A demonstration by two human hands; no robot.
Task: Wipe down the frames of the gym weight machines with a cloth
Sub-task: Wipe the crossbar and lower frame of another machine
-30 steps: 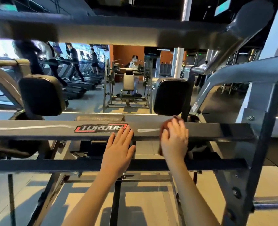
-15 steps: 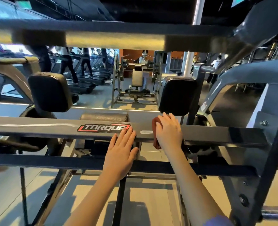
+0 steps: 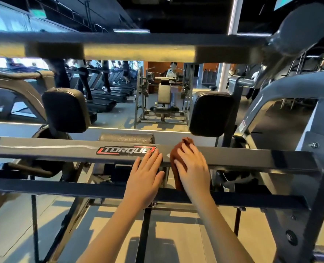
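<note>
**Right hand** [image 3: 193, 171]: The fingers [image 3: 188, 151] lie close together, slightly bent, and press the cloth [image 3: 177, 151] against the crossbar [image 3: 252, 162]. The cloth is bunched under the palm. One fold projects past the fingertips, above the crossbar's top edge. One end hangs below the palm, reaching the lower bar [image 3: 62, 188].

**Left hand** [image 3: 145, 177]: The fingers [image 3: 154, 158] are straight and together. They rest flat on the crossbar and hold nothing. This hand sits just left of the cloth, with a narrow gap between the two hands. Its fingertips touch the right end of the logo [image 3: 126, 150].

**Beyond the fingertips:**
- A seat pad [image 3: 127, 138] lies just behind the crossbar.
- One black pad [image 3: 66, 110] stands up and to the left of the fingers.
- A second pad [image 3: 211, 113] stands directly above the right fingers.
- The upper bar [image 3: 119, 48] runs across overhead.
- Treadmills [image 3: 104, 100] stand well beyond, to the left.
</note>
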